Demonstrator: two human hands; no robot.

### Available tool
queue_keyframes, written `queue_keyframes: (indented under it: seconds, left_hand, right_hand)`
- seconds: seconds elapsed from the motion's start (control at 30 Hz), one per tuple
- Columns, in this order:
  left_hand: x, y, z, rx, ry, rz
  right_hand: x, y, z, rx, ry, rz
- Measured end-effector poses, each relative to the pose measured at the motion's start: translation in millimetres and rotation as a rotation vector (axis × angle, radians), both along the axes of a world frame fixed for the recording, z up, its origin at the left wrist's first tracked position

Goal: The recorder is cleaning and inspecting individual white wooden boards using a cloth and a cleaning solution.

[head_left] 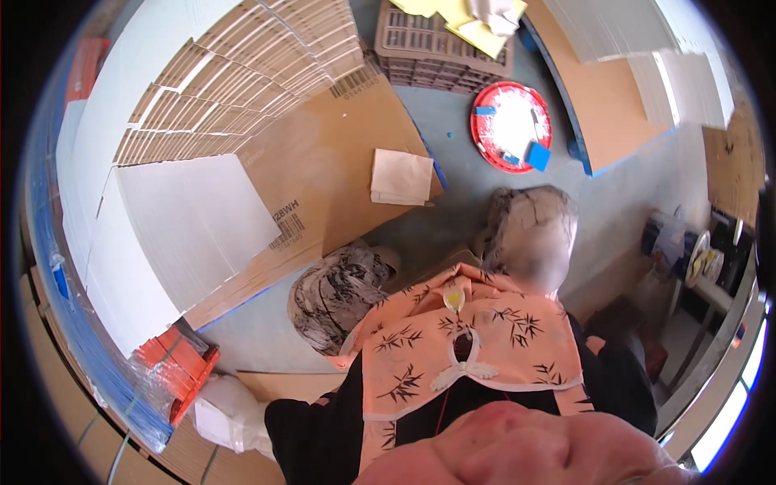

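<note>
Only a small patch of skin shows of what looks like my left hand (326, 398), beside the edge of my peach apron (420, 339) with dark bamboo leaves. On the other side, a similar patch that looks like my right hand (596, 344) sits between the apron and my dark sleeve (626, 388). The fingers of both are hidden, and nothing held can be seen. Beyond the apron are two rounded shapes in grey patterned cloth, apparently my knees. A folded piece of tan paper or card (402, 176) lies ahead on a brown cardboard sheet (339, 174).
Stacked brown and white cardboard (194, 226) fills the left, above an orange-red plastic piece (182, 372). A red round tub or lid (478, 133) with white and blue bits stands ahead. Behind it is a brown crate (440, 65). Cardboard (606, 105) borders the right.
</note>
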State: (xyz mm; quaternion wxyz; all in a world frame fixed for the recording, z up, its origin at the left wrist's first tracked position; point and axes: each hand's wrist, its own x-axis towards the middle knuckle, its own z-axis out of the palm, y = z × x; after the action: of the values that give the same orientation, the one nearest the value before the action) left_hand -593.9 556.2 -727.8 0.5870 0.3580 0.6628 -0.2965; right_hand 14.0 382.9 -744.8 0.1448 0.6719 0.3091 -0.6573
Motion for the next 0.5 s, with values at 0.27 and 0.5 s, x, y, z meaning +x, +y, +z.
queue_keyframes:
  seconds: [0.27, 0.5]
  left_hand:
    - [-105, -51, -23, -0.146, -0.189, -0.304]
    - [-19, 4, 241, 0.146, -0.512, -0.140]
  right_hand:
    - [7, -60, -49, 0.460, -0.001, 0.284]
    - [-36, 90, 261, 0.578, 0.460, -0.092]
